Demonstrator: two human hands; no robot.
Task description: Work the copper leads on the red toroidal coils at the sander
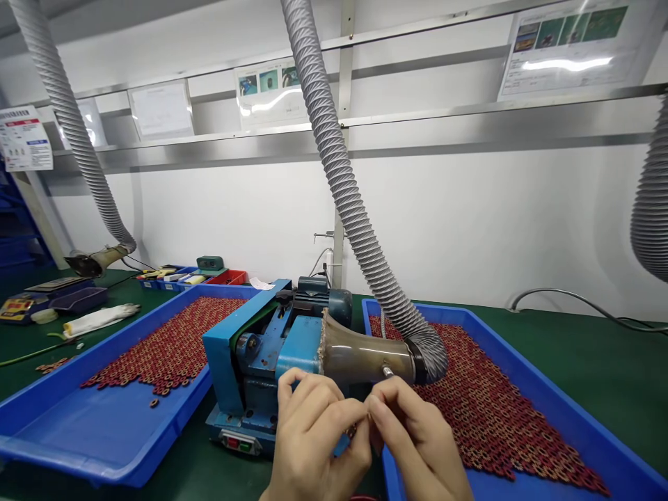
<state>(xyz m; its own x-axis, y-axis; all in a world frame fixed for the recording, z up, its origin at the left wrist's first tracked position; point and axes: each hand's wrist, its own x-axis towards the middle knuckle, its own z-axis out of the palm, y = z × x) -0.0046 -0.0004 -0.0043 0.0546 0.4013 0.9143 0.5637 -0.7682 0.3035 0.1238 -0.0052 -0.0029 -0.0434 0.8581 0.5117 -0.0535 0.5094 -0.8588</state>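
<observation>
Wall [470,223]: rises white behind the blue machine [300,341], crossed by metal rails [470,124] higher up.
Counter [610,369]: spreads green beneath and around the blue machine.
Grey hose [344,188]: hangs from above, curving down to the flared brown hood [365,351] at the right of the blue machine.
Buttons [238,444]: sit low on the front of the blue machine, red beside green.
Left tray [67,417]: lies left of the blue machine, blue, with red rings [172,341] massed toward the back and one loose ring [154,403] nearer the front.
Right tray [495,489]: lies right of the blue machine, blue, with many more red rings.
White glove [101,321]: rests well left of the blue machine, beyond the left tray.
Left hand [318,438]: in front of the blue machine, fingers curled in, pinching a small piece [351,431], mostly hidden.
Right hand [417,438]: just beside, thumb and forefinger pressed together, tips meeting those of the left hand; cannot tell whether also gripping the small piece.
</observation>
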